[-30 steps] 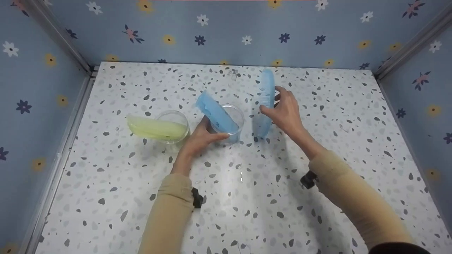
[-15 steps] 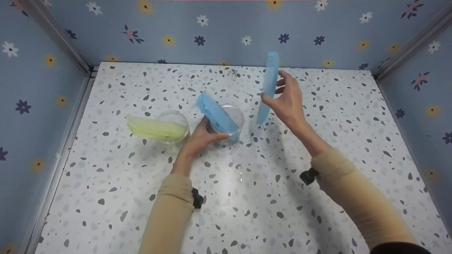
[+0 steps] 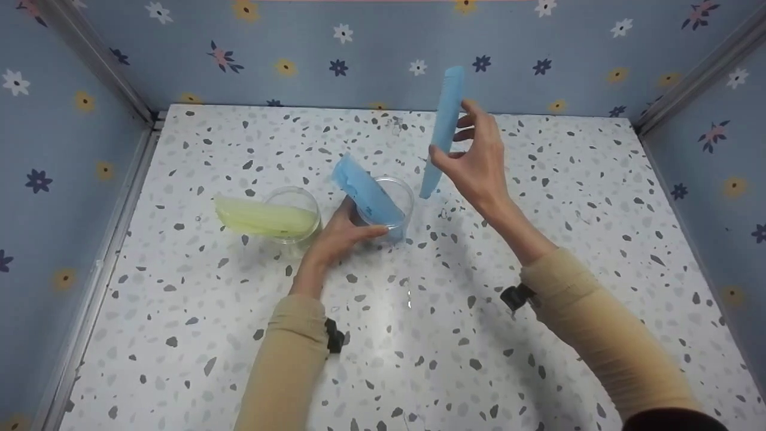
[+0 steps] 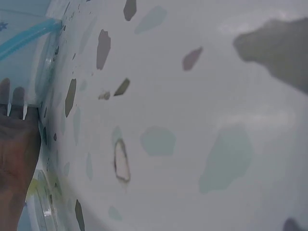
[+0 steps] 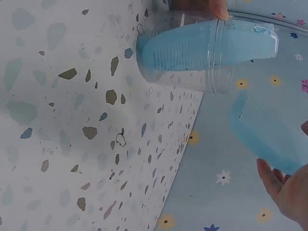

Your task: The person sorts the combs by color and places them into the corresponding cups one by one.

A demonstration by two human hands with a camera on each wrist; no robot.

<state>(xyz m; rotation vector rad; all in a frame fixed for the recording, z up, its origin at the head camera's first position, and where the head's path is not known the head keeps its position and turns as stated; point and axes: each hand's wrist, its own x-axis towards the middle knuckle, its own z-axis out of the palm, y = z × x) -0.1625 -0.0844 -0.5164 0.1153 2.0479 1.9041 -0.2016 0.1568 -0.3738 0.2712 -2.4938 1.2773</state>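
Note:
My right hand pinches a translucent blue comb between thumb and fingers, raised above the table and nearly upright in the head view. The right wrist view shows that comb apart from the clear cup. Around the side of the clear plastic cup, my left hand has its thumb at the near rim and its fingers behind. Inside this cup leans another blue comb, its upper end sticking out to the left. In the left wrist view, the left fingers show partly through the cup wall.
Left of my left hand stands a second clear cup with a yellow-green comb leaning in it and jutting left. Flower-patterned panels border the speckled white table at the back and both sides.
The right hand has lifted the blue comb off the table, moving it up and toward the back, then slightly left. My left hand and both cups have stayed in place.

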